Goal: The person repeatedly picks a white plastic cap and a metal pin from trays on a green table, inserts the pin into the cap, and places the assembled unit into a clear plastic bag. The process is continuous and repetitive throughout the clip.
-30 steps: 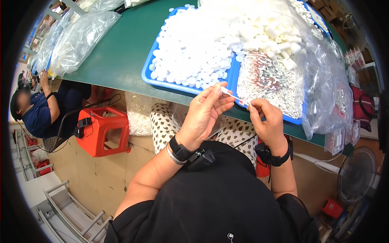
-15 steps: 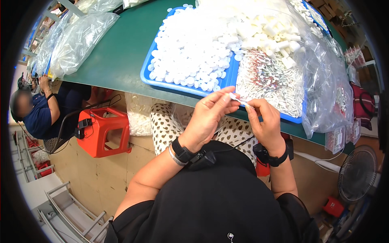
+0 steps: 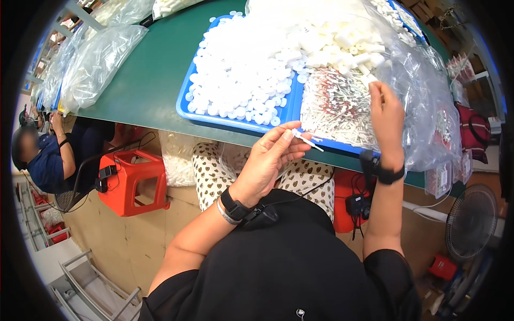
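My left hand [image 3: 273, 152] pinches a thin white plastic stick [image 3: 310, 142] between thumb and forefinger. A wider white part sits at the stick's upper end, and its slim end points down to the right, past the tray's near edge. My right hand [image 3: 387, 109] reaches over the right side of the blue tray [image 3: 184, 109], its fingertips closed at a short white cylinder [image 3: 368, 80]. That cylinder lies at the near edge of a heap of cream-white cylinders [image 3: 345, 45]. Below the heap are many thin white and reddish sticks [image 3: 332, 107]. Round white caps [image 3: 241, 69] fill the tray's left compartment.
Clear plastic bags lie right of the tray [image 3: 428, 107] and at the table's far left [image 3: 101, 69]. The green table [image 3: 144, 91] runs beneath. Red stools [image 3: 134, 182] stand below it. Another person [image 3: 48, 155] sits at left; a fan [image 3: 471, 222] stands at right.
My right hand has left the stick and moved up and right to the cream-white cylinders. My left hand keeps the stick near the tray's front edge. The view has shifted slightly.
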The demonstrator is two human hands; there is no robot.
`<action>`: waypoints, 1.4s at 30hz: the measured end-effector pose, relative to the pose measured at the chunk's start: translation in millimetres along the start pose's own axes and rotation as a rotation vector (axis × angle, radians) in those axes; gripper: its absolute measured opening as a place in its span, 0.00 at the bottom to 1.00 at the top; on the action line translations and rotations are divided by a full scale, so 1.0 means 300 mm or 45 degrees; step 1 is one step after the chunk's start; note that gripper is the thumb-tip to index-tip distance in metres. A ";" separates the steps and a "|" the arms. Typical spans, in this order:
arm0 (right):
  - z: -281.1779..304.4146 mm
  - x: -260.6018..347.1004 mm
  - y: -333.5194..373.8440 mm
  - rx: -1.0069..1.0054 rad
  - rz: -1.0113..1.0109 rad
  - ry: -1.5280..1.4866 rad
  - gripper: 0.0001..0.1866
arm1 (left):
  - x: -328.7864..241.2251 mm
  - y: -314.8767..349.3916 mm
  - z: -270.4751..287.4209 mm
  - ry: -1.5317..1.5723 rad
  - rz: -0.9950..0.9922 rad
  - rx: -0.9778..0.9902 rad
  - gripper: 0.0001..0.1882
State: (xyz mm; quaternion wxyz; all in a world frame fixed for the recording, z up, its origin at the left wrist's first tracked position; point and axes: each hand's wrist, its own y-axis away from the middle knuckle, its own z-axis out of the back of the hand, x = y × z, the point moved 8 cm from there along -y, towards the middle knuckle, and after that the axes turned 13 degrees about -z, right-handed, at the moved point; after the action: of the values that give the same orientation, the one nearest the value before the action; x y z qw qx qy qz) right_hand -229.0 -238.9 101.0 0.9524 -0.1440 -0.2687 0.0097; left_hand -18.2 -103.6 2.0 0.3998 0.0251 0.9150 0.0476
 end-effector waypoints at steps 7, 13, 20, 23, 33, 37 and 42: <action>-0.146 -0.164 -0.153 0.082 0.077 0.604 0.11 | 0.026 -0.003 -0.002 0.056 0.059 0.017 0.22; -0.081 -0.140 -0.122 0.050 -0.080 0.265 0.10 | -0.002 -0.006 0.000 0.067 0.031 0.009 0.24; -0.066 0.156 0.265 0.575 0.138 -0.492 0.10 | -0.068 -0.015 -0.037 -0.009 -0.099 0.126 0.20; -0.106 0.159 0.341 0.658 0.007 -0.607 0.10 | -0.049 -0.014 -0.037 -0.045 -0.086 0.132 0.19; -0.103 0.230 0.404 0.558 0.253 -0.449 0.07 | 0.021 0.005 -0.012 -0.062 0.010 0.042 0.15; -0.138 0.176 0.410 0.842 -0.118 -0.802 0.09 | 0.017 0.006 -0.008 -0.268 -0.078 0.079 0.17; -0.201 0.118 0.430 1.175 -0.588 -1.261 0.10 | 0.023 0.013 -0.019 -0.341 -0.060 0.148 0.19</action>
State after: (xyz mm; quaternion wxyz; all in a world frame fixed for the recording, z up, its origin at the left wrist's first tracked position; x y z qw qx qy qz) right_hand -160.2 -128.0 33.9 0.6599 0.3554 -0.6618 -0.0152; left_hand -27.0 -99.4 1.4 0.5171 0.0329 0.8551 -0.0187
